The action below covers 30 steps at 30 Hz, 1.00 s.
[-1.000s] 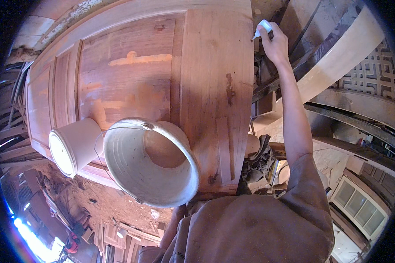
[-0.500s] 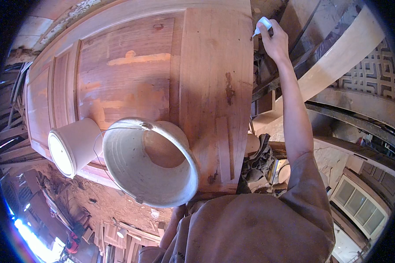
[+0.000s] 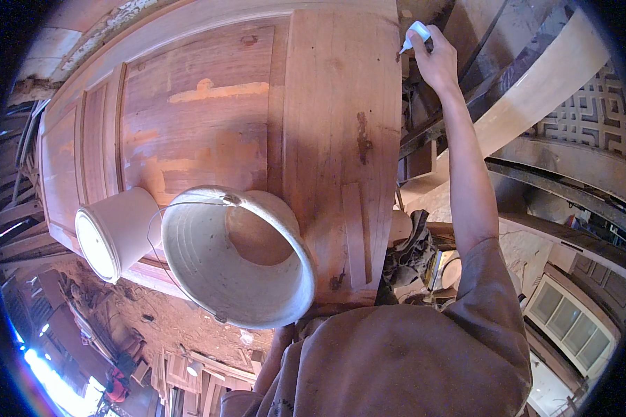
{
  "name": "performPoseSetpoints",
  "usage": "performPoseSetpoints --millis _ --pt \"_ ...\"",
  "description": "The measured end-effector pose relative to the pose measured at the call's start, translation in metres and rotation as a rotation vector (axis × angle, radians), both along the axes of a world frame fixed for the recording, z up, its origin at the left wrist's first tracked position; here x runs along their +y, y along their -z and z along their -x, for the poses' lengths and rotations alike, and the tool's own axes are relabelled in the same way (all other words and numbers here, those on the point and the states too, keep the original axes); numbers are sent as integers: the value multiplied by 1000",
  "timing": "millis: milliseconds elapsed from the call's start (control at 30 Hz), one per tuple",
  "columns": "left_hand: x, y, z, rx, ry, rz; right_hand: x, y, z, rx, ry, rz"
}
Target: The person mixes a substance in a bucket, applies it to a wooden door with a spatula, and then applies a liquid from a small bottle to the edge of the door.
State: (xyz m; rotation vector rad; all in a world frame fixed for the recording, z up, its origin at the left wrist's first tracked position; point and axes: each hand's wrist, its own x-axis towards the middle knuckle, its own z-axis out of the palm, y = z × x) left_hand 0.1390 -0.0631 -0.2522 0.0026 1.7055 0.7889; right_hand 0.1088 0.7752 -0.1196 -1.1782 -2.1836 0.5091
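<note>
Fingers (image 3: 424, 43) of the right hand (image 3: 435, 62) are curled tight around a small white bottle (image 3: 417, 31), nozzle pointing at the top right edge of the wooden door panel (image 3: 334, 139). Compared with a second ago the arm's barely budged, maybe crept a touch further along that edge, so I'd guess the work up there is ongoing rather than wrapping up. Left hand is hidden under the shirt, can't tell what it's doing. Big white bucket (image 3: 236, 264) sits on the panel, empty-looking, with a smaller white tub (image 3: 111, 233) just beside it.
</note>
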Motion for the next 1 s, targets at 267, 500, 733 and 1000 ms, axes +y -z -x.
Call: performPoseSetpoints --millis 267,500,733,1000 --pt "-7 10 -5 34 57 -2 -1 1 1 1 26 28" --pt "-23 19 -13 -16 18 35 6 3 2 5 7 12" --pt "28 -19 1 -126 -350 21 7 7 0 -8 21 34" --pt "9 2 7 -327 -613 7 5 4 1 11 15 31"
